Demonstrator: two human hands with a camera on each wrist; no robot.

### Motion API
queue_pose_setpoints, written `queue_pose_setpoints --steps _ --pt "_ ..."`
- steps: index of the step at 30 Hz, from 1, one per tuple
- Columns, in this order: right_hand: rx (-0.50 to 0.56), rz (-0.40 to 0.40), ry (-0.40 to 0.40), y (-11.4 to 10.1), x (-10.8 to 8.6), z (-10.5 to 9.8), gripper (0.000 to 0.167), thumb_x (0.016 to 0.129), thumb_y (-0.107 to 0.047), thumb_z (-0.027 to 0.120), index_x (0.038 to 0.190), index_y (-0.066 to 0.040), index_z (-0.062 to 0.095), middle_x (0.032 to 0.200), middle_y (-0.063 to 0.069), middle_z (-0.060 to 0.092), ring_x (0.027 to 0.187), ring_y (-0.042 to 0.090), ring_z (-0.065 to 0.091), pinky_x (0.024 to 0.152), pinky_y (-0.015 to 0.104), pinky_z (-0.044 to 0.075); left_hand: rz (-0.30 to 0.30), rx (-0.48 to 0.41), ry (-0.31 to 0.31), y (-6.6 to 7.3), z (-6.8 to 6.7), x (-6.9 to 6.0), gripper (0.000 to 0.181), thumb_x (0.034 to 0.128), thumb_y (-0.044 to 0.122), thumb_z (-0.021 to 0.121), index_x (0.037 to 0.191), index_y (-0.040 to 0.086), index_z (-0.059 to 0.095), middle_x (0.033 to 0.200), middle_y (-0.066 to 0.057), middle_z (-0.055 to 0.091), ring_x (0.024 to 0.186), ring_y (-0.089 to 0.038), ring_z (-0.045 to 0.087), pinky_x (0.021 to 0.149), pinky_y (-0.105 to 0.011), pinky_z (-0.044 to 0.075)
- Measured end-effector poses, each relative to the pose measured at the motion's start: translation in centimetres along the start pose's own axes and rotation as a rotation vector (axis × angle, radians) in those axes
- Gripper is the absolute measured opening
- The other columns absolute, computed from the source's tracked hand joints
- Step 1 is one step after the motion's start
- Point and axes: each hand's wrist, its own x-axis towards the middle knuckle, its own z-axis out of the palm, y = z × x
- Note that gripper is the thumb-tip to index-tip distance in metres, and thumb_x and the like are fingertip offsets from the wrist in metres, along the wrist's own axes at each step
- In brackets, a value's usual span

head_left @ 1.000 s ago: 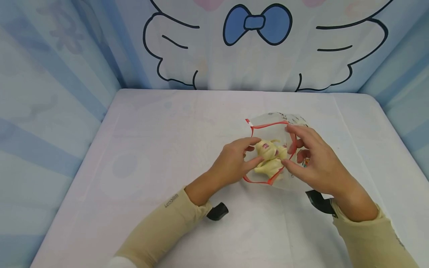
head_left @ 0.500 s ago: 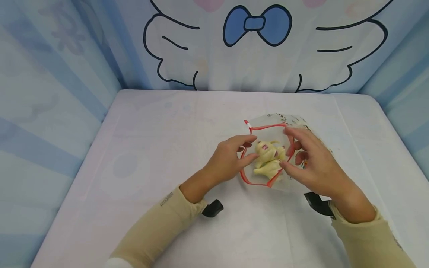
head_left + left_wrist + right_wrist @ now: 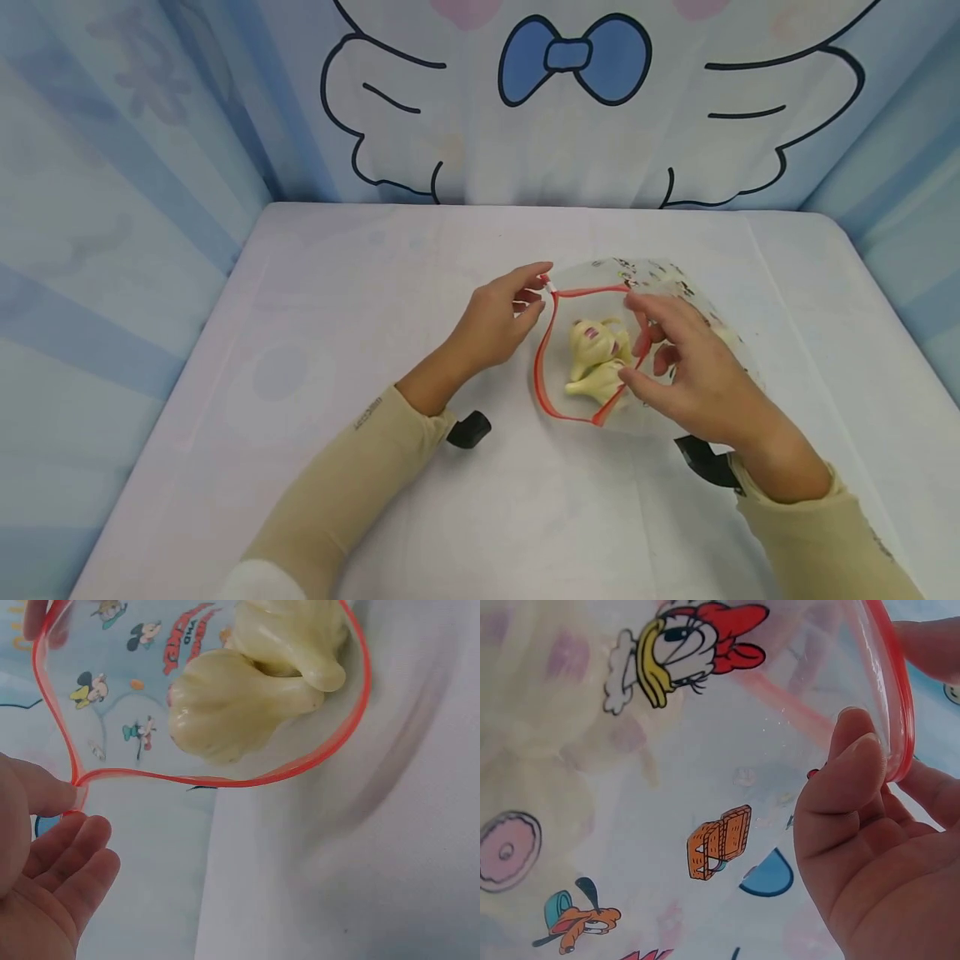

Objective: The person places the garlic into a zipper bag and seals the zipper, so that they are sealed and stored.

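A clear zip bag (image 3: 660,279) with a red zip edge and cartoon prints has its mouth spread open. Inside lies a pale yellow toy (image 3: 592,340), an animal figure with purple marks; the left wrist view shows its smooth rounded parts (image 3: 225,705). At the bag's far left corner, my left hand (image 3: 498,321) pinches the end of the red zip, thumb (image 3: 49,787) on the corner. My right hand (image 3: 693,367) holds the right side of the red rim (image 3: 900,705), its fingers curled at the edge. Part of that rim is hidden behind the right fingers.
The bag is on a table with a white cloth (image 3: 360,275). Blue and white printed curtains (image 3: 570,150) stand behind the table and at both sides. A black wrist mount (image 3: 468,429) shows under the left sleeve, another (image 3: 705,462) by the right.
My left hand has moved from the toy and bag mouth leftward and away to the bag's far left corner. The mouth has widened slightly, and the right hand has shifted a little left with the rim.
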Motion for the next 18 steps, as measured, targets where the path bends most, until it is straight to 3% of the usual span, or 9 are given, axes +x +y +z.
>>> queue_pose_setpoints --steps 5,9,14,18 --pt "-0.011 0.022 -0.012 -0.1 -0.1 0.0 0.074 0.076 0.01 0.078 0.143 0.002 0.046 0.114 0.009 0.051 0.083 0.012 0.049 0.064 0.013 0.046 -0.058 0.05 -0.083 0.1 0.0 1.2 0.04 0.1012 0.005 0.055 0.141 0.009 0.057 0.125 -0.007 0.065 0.109 -0.016 0.063 0.091 -0.021 0.05" --pt "0.002 0.01 -0.012 0.0 -0.1 0.0 0.072 0.077 0.012 0.075 0.142 0.002 0.047 0.106 0.004 0.051 0.083 0.012 0.047 0.063 0.014 0.044 -0.088 0.083 -0.126 0.1 -0.2 1.9 0.033 0.1018 0.006 0.053 0.133 0.009 0.065 0.119 -0.004 0.067 0.101 -0.015 0.061 0.084 -0.021 0.05" --pt "-0.01 -0.023 -0.006 0.4 -0.1 -0.1 0.071 0.075 0.015 0.072 0.141 0.002 0.048 0.098 0.0 0.05 0.08 0.01 0.046 0.062 0.017 0.041 -0.095 0.101 -0.133 -0.4 -0.5 2.4 0.028 0.1015 0.008 0.056 0.127 0.009 0.069 0.112 -0.002 0.07 0.093 -0.012 0.061 0.079 -0.021 0.05" --pt "-0.042 -0.021 -0.016 0.8 -0.2 -0.1 0.068 0.074 0.016 0.068 0.139 0.002 0.051 0.093 -0.002 0.05 0.078 0.01 0.046 0.064 0.019 0.041 -0.099 0.133 -0.126 -0.7 -0.7 2.6 0.027 0.1026 0.008 0.055 0.125 0.008 0.07 0.114 -0.003 0.071 0.097 -0.011 0.063 0.084 -0.021 0.05"
